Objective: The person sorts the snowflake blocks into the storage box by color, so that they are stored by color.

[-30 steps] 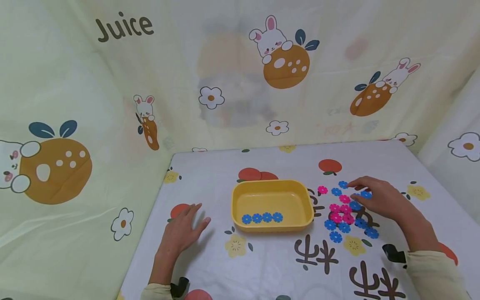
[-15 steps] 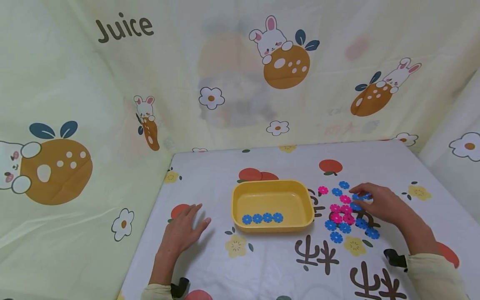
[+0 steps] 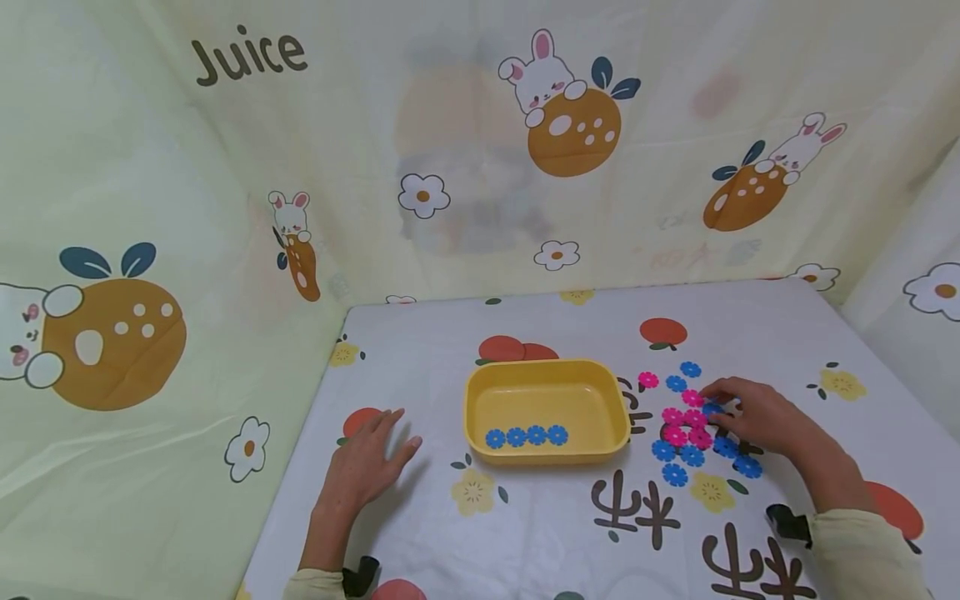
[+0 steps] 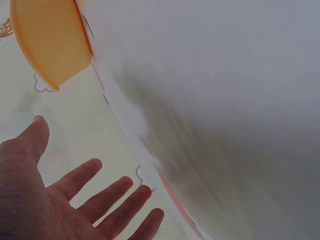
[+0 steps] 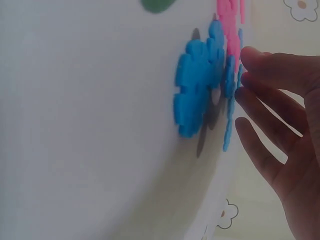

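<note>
In the head view my right hand (image 3: 761,417) reaches over a scatter of flower-shaped plastic pieces, its thumb and index fingertips apart on either side of a blue flower piece (image 3: 712,409). Seen from the right wrist, its fingers are gently bent, with the fingertips (image 5: 248,54) overlapping the row of pieces; a nearer blue flower piece (image 5: 190,90) lies flat on the cloth. My left hand (image 3: 363,460) hovers left of the yellow tray (image 3: 543,458), fingers spread and holding nothing. Along the tray's near side stands a row of several blue flower pieces (image 3: 516,437).
Several pink flower pieces (image 3: 695,417) cluster left of my right hand, a lone pink flower piece (image 3: 648,380) lies closer to the tray, and more blue flower pieces (image 3: 675,475) lie in front. A printed white cloth (image 3: 540,533) covers the table; a patterned curtain (image 3: 480,167) hangs behind.
My right hand has moved a little toward me, from the farther blue flower pieces to one beside the pink cluster. My left hand and the tray stay in place.
</note>
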Motion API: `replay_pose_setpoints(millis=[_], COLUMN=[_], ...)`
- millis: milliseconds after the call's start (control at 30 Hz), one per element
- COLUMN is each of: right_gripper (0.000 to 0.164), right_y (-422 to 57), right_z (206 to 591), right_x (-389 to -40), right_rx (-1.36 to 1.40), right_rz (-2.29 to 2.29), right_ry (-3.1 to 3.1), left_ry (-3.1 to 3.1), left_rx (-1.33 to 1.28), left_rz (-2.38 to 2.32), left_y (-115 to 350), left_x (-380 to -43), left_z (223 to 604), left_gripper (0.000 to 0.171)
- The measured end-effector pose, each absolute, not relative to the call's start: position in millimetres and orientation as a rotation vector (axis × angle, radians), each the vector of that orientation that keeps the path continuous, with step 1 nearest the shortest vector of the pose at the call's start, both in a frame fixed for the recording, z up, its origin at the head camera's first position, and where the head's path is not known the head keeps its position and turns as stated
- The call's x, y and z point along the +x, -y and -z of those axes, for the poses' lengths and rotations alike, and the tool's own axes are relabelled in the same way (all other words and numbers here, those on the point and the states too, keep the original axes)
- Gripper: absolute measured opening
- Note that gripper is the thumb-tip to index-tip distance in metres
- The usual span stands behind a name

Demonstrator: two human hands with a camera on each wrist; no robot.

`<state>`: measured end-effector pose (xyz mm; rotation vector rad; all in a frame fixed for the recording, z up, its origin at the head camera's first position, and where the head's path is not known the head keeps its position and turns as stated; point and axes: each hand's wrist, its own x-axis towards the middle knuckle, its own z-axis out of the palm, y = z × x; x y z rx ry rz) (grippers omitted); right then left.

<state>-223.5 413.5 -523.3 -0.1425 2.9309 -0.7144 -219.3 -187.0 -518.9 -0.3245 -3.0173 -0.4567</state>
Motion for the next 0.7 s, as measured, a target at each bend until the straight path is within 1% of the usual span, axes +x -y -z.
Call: replay_pose_setpoints(millis=[200, 700], right_gripper=[0.050, 0.043], right_y=[-414.3, -419.2], right_z=[529.3, 533.7], right_x=[-224.0, -224.2], right_rx=[-0.129, -0.151], right_rz=[0.694, 0.701], right_ry=[-2.928, -2.937], left_ry=[3.026, 3.029], left_rx=[-0.322, -0.305], left_rz=[0.475, 0.474], left_y=[188.5, 186.9], left_x=[-219.0, -218.9], left_z=[520.3, 519.5], left_gripper=[0.067, 0.068])
